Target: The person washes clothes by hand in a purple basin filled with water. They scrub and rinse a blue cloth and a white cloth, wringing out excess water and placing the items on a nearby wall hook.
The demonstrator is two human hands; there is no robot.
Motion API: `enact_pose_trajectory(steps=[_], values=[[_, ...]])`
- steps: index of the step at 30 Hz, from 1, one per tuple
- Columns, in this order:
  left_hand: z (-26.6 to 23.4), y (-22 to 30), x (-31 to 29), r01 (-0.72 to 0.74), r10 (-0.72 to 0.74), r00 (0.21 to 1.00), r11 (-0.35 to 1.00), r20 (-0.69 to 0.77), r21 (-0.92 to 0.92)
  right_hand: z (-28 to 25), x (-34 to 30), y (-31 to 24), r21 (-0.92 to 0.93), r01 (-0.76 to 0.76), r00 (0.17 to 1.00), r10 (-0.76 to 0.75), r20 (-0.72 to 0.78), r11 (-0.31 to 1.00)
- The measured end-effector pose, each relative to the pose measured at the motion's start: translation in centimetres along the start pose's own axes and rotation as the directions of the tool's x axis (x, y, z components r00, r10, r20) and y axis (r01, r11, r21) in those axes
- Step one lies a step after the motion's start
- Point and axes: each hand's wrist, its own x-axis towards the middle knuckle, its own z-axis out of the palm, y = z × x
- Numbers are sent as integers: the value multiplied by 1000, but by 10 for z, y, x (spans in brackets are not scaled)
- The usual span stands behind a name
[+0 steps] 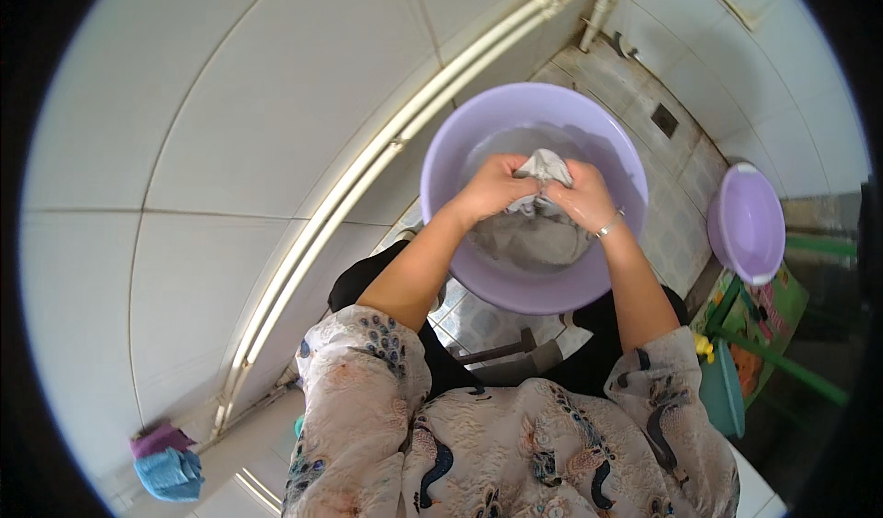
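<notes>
Over a large round purple basin (441, 168), my two hands grip a wet, light grey cloth (544, 165) between them. My left hand (497, 187) closes on its left side, thumb pointing inward. On its right side my right hand (586, 196) is closed as well, with a bracelet at the wrist. Part of the cloth bunches up above the fingers. Below the hands, more grey fabric (543, 242) lies in cloudy water inside the basin. How far the held cloth joins that fabric, I cannot tell.
Pale pipes (368, 159) run along the tiled wall at left. A smaller purple basin (747, 224) stands at right, near a green-framed rack (791, 362) and a teal basin (725, 389). A floor drain (664, 120) lies beyond. Blue cloth (170, 474) hangs at lower left.
</notes>
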Motion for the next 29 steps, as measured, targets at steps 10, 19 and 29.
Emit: enact_pose_trajectory(steps=[10,19,29], values=[[-1,10,-7,-68,76,995,990,-67,123,9,-4,-10,233,113,994,-109,-28,966],[-2,-1,-6,-111,124,985,987,-116,116,12,-4,-8,116,53,998,-56,27,992],[-16,-22,1,-274,295,953,939,-76,210,-2,-19,4,207,1,998,-14,63,978]])
